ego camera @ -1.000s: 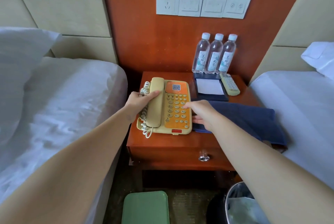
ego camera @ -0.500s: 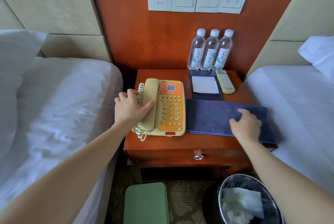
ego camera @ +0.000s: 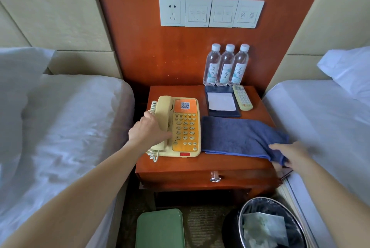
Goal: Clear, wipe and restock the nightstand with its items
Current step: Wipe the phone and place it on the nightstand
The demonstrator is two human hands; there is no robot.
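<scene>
Left hand (ego camera: 148,132) gripped telephone handset (ego camera: 163,111) mid-frame; right hand (ego camera: 292,156) pinched lower-right corner of blue towel (ego camera: 236,135) on counter (ego camera: 200,164).

Glossy wooden nightstand (ego camera: 202,164), terry cloth (ego camera: 238,137)

The cream and orange push-button telephone (ego camera: 180,127) carries a square QR code (ego camera: 185,105) on its orange face; its round keys show digits 1 to 9 and 0; the three clear plastic water bottles (ego camera: 226,65) bear pale labels with brush-written Chinese characters, too small to read; the rightmost white wall switch plate (ego camera: 248,14) shows two round symbols.
</scene>
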